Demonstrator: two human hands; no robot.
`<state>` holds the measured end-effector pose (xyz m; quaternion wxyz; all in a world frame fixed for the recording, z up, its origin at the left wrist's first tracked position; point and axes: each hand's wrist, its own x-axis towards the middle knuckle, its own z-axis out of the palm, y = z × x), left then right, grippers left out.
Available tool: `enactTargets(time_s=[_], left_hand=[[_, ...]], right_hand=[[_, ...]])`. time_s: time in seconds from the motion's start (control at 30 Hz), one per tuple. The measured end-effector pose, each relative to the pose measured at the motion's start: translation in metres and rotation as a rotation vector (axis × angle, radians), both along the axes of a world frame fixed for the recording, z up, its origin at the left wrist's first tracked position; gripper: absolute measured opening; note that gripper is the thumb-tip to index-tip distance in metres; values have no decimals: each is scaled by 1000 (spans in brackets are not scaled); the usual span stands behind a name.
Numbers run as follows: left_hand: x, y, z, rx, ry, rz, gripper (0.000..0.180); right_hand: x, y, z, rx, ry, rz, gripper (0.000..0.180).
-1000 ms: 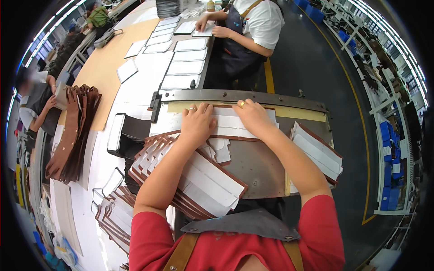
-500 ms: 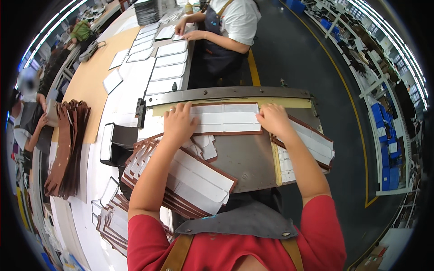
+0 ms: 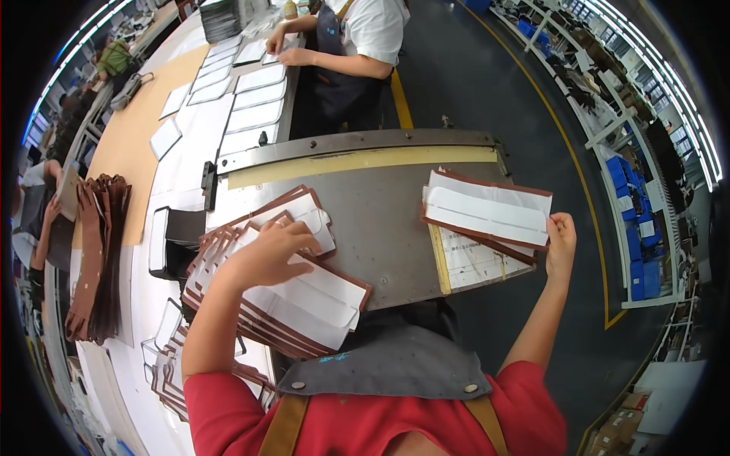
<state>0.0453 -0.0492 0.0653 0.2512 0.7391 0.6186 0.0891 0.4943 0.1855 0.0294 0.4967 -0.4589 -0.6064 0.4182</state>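
L hand (image 3: 275, 252) loosely spread, empty, over stack (image 3: 304, 298); R hand (image 3: 560, 237) pinching wht panel (image 3: 487, 208) @ R edge.

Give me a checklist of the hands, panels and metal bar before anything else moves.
1. Right hand gripping the brown-edged white panel by its right end: ok.
2. Left hand free of the left pile: cannot tell; its fingers are spread over the pile, but contact is unclear.
3. Left pile squared up: not ok; its edges are fanned out.
4. Both hands away from the metal bar: ok.
5. Co-worker's hands away from the metal bar: ok; they are over white pieces beyond it.
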Motion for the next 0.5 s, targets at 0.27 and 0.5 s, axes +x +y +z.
enactTargets(time_s=[0.27,0.5], left_hand=[[21,2,-13,-46,59,37,29],[19,-1,-28,12,30,67,8]], right_hand=[[-7,-10,-24,549,-892,-320,9],[-127,-91,0,37,-422,332,17]])
